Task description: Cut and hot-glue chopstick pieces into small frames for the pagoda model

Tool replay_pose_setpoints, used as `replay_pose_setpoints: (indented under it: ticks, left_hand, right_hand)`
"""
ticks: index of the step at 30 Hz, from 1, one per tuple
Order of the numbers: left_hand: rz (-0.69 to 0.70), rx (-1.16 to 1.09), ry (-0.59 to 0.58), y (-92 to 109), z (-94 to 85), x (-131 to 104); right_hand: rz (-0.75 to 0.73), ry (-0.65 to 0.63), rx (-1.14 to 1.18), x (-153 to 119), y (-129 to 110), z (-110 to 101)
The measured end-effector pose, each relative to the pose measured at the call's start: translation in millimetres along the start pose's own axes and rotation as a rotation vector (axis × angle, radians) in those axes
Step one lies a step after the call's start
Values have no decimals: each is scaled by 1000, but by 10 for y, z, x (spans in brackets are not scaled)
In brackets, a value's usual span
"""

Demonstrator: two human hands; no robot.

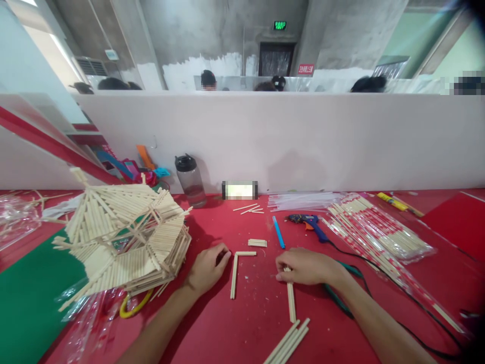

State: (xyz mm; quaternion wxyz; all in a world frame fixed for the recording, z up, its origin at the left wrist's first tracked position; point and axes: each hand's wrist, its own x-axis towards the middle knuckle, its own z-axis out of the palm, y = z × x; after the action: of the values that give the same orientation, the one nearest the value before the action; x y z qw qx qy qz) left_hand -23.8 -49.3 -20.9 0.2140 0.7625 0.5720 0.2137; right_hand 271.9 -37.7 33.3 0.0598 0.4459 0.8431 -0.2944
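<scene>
Resting on the red table, my left hand [210, 267] has its fingers curled toward the thumb, with a gap inside the curl and nothing visible in it. Just right of it, short and long wooden sticks [234, 275] form an L shape. A small row of short sticks [257, 243] lies behind that. My right hand [303, 266] closes over the upper end of a narrow bundle of wooden sticks [291, 303], which lies lengthwise on the table; its lower end is near loose longer sticks [288, 344]. A blue pen [278, 232] lies beyond my right hand.
A large wooden-stick model [129, 237] stands at left, near yellow-handled scissors [135, 305]. At the back are a water bottle [190, 181] and a phone [240, 190]. A glue gun [308, 222], its cord, and bagged sticks [382, 227] lie right. A white partition [303, 136] stands behind.
</scene>
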Motion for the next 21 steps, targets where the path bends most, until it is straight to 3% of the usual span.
replay_pose_setpoints:
  ticks: [6,14,21]
  left_hand:
    - [9,-1,-2,-11,1,2]
    - [1,0,-16,-16,2,3]
    - [1,-13,-22,-26,6,1]
  right_hand:
    - [-5,117,306,87,-29,-32]
    - [72,212,454,261,-249,313]
    - [118,290,312,234,-273,344]
